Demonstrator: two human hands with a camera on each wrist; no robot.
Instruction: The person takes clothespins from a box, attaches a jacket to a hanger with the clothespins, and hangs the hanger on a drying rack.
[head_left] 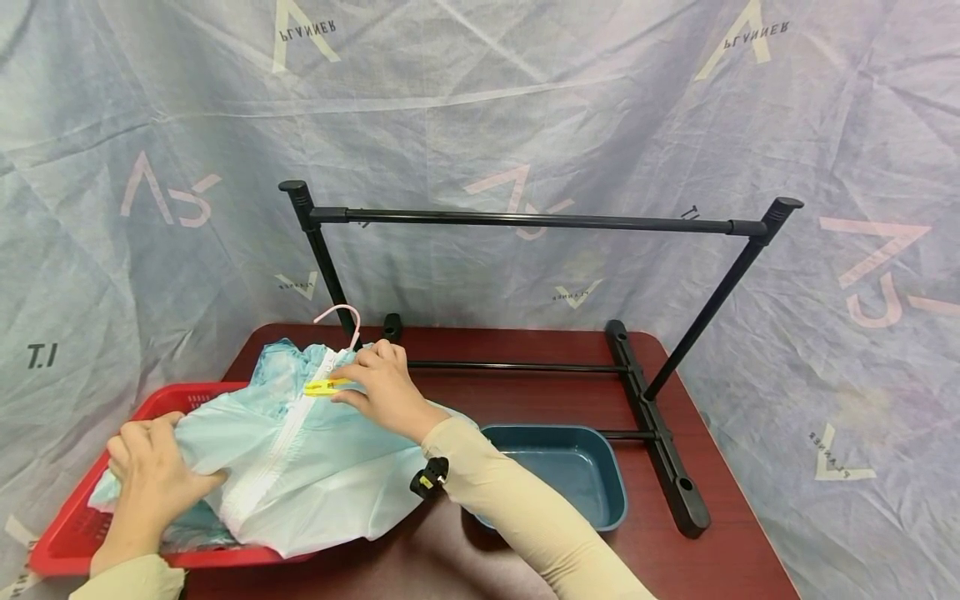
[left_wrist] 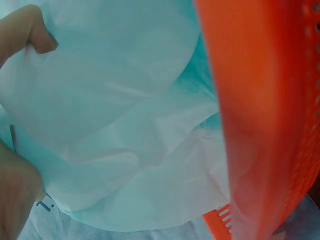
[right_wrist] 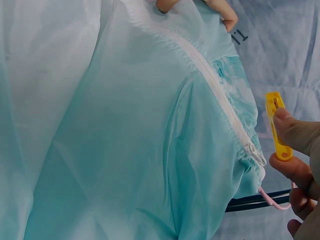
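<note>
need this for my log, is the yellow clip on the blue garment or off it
Off: the right hand pinches the yellow clip, and the right wrist view shows the backdrop between it and the blue garment.

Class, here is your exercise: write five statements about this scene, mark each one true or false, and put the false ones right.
1. The right hand pinches a yellow clip. True.
2. The left hand grips the pale blue garment. True.
3. The garment's zipper is black. False: it is white.
4. A pink hook sticks out from the top of the garment and hangs over the rack's top bar. False: it sticks out there, but sits below the bar and is not hung on it.
5. In the head view, the blue tray is to the right of the red basket. True.
</note>
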